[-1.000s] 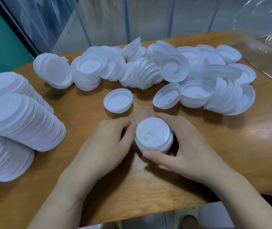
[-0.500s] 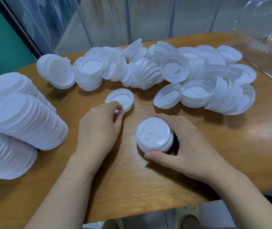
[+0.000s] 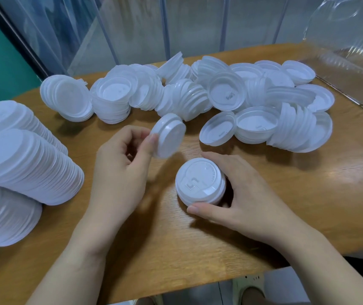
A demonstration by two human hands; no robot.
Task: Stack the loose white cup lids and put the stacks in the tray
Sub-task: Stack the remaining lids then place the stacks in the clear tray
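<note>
My left hand [image 3: 121,170] pinches a single white lid [image 3: 169,136] by its rim, lifted off the table and tilted on edge. My right hand [image 3: 240,194] curls around a short stack of lids [image 3: 200,181] that stands top-up on the wooden table [image 3: 308,205]. A heap of loose white lids [image 3: 220,95] lies across the back of the table, some upside down, some nested. Long finished stacks of lids [image 3: 22,168] lie on their sides at the left. No tray is clearly in view.
Clear plastic packaging [image 3: 348,40] sits at the back right corner. Behind the table is a translucent wall [image 3: 154,25]. The table's front edge runs below my forearms, with floor and shoes [image 3: 251,291] beneath.
My left hand left the short stack, reached to the loose lid behind it, picked it up and now holds it tilted in the air. My right hand stayed on the stack.
</note>
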